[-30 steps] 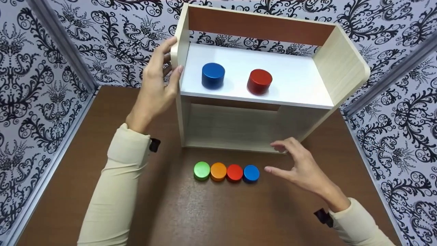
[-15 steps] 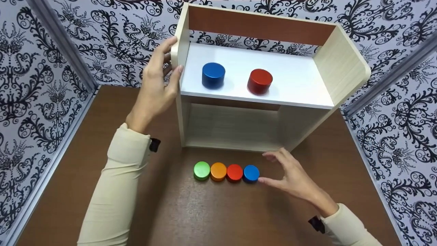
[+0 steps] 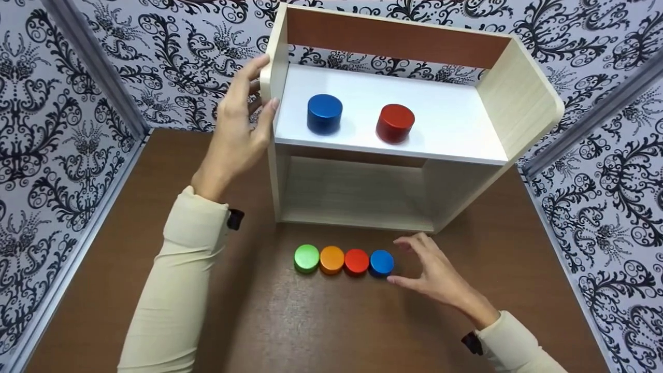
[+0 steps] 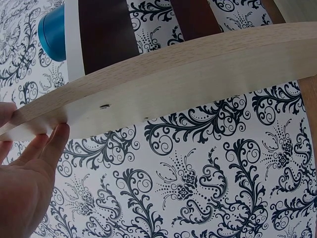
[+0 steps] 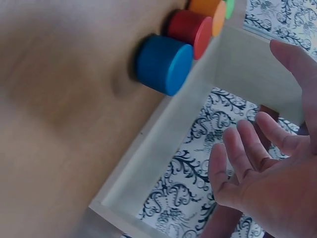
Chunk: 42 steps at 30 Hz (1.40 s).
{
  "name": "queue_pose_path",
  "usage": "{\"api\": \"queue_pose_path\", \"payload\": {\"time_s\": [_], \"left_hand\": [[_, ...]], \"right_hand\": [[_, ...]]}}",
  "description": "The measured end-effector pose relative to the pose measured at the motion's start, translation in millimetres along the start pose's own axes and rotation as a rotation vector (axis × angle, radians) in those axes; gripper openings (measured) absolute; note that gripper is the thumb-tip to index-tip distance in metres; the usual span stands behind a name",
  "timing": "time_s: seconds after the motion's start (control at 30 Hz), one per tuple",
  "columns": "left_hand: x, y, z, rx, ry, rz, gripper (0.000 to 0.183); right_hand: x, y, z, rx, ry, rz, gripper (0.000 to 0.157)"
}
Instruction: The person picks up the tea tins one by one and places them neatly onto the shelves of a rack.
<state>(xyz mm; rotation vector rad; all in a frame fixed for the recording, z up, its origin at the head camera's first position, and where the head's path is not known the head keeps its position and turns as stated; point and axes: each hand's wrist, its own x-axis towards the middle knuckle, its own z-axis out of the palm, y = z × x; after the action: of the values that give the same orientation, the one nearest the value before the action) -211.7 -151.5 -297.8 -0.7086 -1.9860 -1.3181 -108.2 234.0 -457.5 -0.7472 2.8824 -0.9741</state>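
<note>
My left hand [image 3: 239, 116] holds the left side panel of a small wooden shelf unit [image 3: 391, 153], thumb at the front edge and fingers against the outer face, as the left wrist view also shows. On the table, a row of cylinders stands before the unit: green [image 3: 306, 258], orange [image 3: 332, 260], red [image 3: 357, 261] and blue [image 3: 382, 262]. My right hand [image 3: 436, 272] is just right of the blue end, fingers and thumb spread with nothing between them. In the right wrist view its palm [image 5: 277, 198] shows, apart from the blue cylinder [image 5: 163, 64].
On the unit's white upper shelf [image 3: 450, 119] stand a larger blue cylinder [image 3: 325, 114] and a larger red cylinder [image 3: 395, 123]. Below is an open lower compartment [image 3: 357, 191]. Patterned panels [image 3: 611, 217] border the brown table [image 3: 290, 321] at the back and sides.
My right hand has moved left and toward the front of the table, nearer to the small blue cylinder. My left hand and the cylinders have stayed in place.
</note>
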Motion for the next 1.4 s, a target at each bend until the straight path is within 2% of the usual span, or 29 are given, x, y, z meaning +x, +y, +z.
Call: {"api": "queue_pose_path", "payload": {"time_s": [0.23, 0.8, 1.03, 1.2, 1.4], "left_hand": [[0.5, -0.2, 0.0, -0.01, -0.005, -0.004, 0.054], [1.3, 0.7, -0.1, -0.003, -0.007, 0.005, 0.054], [1.4, 0.8, 0.2, -0.011, -0.003, -0.007, 0.055], [1.7, 0.4, 0.5, -0.022, 0.0, 0.007, 0.055], [0.6, 1.3, 0.5, -0.026, -0.004, -0.016, 0.056]], "right_hand": [[0, 10, 11.7, -0.032, -0.026, 0.025, 0.071], [5, 29, 30.2, -0.007, -0.058, 0.118, 0.077], [8, 37, 39.0, -0.054, -0.075, 0.119, 0.076], [9, 43, 46.6, -0.096, -0.114, 0.155, 0.081], [8, 49, 54.0, -0.103, -0.143, 0.174, 0.088]]}}
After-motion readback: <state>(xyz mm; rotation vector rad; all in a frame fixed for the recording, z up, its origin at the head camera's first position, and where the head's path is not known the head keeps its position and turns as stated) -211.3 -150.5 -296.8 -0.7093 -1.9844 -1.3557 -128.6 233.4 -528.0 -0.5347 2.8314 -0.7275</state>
